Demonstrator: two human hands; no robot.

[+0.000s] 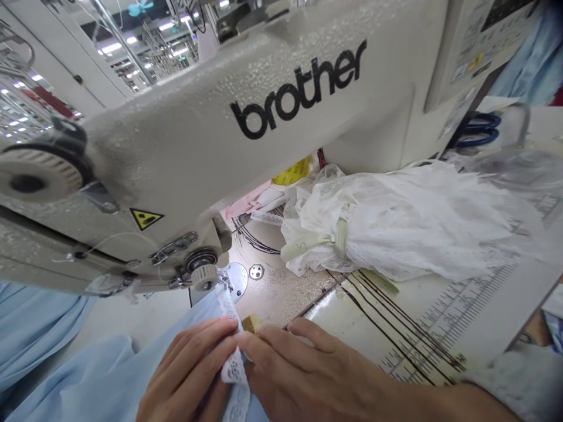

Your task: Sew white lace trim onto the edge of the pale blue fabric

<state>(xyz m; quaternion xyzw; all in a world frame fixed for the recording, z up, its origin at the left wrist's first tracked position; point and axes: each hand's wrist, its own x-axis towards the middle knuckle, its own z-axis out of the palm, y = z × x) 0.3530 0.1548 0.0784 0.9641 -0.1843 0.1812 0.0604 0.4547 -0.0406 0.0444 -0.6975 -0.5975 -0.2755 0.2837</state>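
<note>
White lace trim (233, 372) pinched between my fingers

My left hand (189, 366) and right hand (299, 363) close on it, along the pale blue fabric (109, 375), near the Brother sewing machine (176, 146).

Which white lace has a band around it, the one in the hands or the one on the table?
The gathered lace bundle on the table, wrapped by a pale band; the narrow strip between the hands has none.
</note>
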